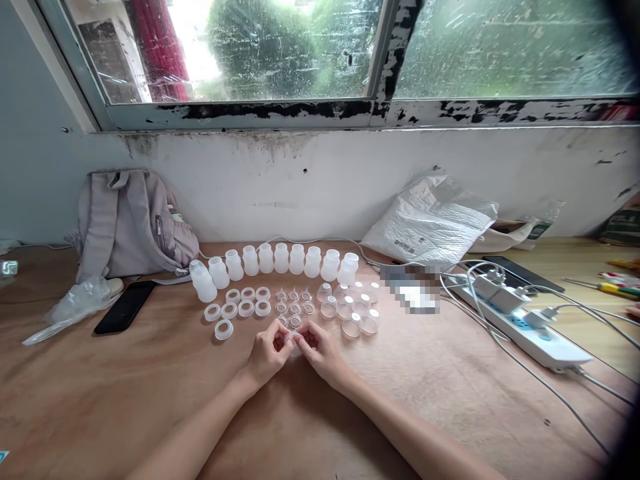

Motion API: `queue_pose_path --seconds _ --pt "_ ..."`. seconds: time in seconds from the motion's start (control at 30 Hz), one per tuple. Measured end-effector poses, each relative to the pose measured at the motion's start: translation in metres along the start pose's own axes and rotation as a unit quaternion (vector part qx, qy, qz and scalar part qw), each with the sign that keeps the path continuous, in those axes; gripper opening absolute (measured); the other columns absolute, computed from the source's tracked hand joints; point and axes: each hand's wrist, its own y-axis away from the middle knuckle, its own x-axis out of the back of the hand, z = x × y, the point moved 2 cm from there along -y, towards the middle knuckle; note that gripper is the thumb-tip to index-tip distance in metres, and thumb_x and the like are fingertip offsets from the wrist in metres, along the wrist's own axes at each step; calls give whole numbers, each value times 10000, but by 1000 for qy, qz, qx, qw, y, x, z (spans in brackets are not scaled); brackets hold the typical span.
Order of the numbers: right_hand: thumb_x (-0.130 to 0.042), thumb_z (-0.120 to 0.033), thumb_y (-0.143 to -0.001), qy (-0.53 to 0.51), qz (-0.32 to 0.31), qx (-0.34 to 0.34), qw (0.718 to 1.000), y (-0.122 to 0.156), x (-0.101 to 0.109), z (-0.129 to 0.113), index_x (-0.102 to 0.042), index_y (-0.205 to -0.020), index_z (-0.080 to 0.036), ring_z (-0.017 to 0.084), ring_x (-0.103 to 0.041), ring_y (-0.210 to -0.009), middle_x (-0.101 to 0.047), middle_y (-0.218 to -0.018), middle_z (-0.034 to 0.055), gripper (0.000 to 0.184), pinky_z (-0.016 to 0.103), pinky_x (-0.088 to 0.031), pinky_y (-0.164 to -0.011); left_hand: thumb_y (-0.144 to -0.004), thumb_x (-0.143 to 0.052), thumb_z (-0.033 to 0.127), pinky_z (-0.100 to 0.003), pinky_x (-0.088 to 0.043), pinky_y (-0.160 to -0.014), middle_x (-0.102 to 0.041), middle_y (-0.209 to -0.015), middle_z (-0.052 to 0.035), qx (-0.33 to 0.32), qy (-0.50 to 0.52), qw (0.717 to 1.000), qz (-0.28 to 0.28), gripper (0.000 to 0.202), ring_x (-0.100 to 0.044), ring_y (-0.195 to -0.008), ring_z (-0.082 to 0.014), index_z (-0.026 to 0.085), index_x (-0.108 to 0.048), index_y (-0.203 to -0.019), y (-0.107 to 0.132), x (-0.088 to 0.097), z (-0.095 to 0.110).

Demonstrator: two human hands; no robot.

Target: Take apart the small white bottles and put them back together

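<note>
My left hand (270, 349) and my right hand (319, 349) meet at the middle of the table, fingers pinched together. Between the fingertips they both hold a small translucent ring-like piece (296, 352), partly hidden by the fingers. Just beyond lie several clear bottle nipples (295, 309) in rows. To their left are several whitish screw rings (223, 329), and to the right several clear dome caps (352, 325). Behind these, small frosted bottles (281, 259) stand open in a curved row; the leftmost bottle (203, 283) appears topped with a cap and leans slightly.
A black phone (125, 307), a plastic bag (80, 303) and a backpack (130, 223) are at the left. On the right, a white power strip (530, 330) carries plugs and loose cables. A silver mailing bag (433, 220) rests against the wall. Part of another hand (634, 311) shows at the right edge.
</note>
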Motion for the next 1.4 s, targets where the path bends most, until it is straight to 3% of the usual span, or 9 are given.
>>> queue_pose_path --seconds 0.37,0.57,0.83,1.07,1.27,1.4 --pt "-457 -231 -781 21 11 11 1000 -2 1 2 -526 -771 -174 94 -411 -536 -499 -636 -14 90 213 -337 -491 -752 -450 244 -196 -365 -487 -510 -557 39 -6 -31 999 6 74 -477 -480 -97 190 -461 -802 0 -2 2" --pt "-446 -182 -760 46 10 19 999 -3 -1 3 -514 -751 -180 98 -418 -535 -499 -631 -12 68 216 -341 -493 -719 -457 192 -200 -371 -506 -504 -558 45 -15 -61 998 13 48 -477 -481 -96 200 -440 -763 0 -3 -3" --pt "-443 -190 -754 62 0 21 998 -5 -2 4 -505 -724 -186 99 -401 -518 -486 -597 -19 68 213 -333 -477 -744 -427 220 -211 -347 -516 -495 -559 47 -14 -142 990 -8 18 -476 -488 -107 215 -425 -761 -1 -2 -7" --pt "-447 -263 -788 61 -7 26 998 -7 -3 4 -520 -737 -180 99 -418 -520 -511 -616 -7 121 215 -348 -479 -751 -445 259 -216 -350 -524 -515 -557 49 3 -150 989 -9 70 -495 -504 -114 217 -453 -807 -2 -1 -11" --pt "-397 -361 -836 -18 -22 -22 999 -5 2 1 -517 -937 -189 91 -436 -510 -521 -672 -6 234 206 -366 -459 -805 -394 295 -202 -370 -491 -522 -628 30 4 -14 999 -49 121 -484 -488 -96 204 -449 -863 -5 3 -12" --pt "-387 -398 -835 2 -6 -28 1000 -9 3 5 -534 -683 -174 94 -405 -511 -469 -568 -20 308 207 -333 -457 -819 -357 317 -191 -357 -435 -482 -589 48 27 95 991 -95 152 -456 -422 -80 200 -409 -902 -7 1 -18"
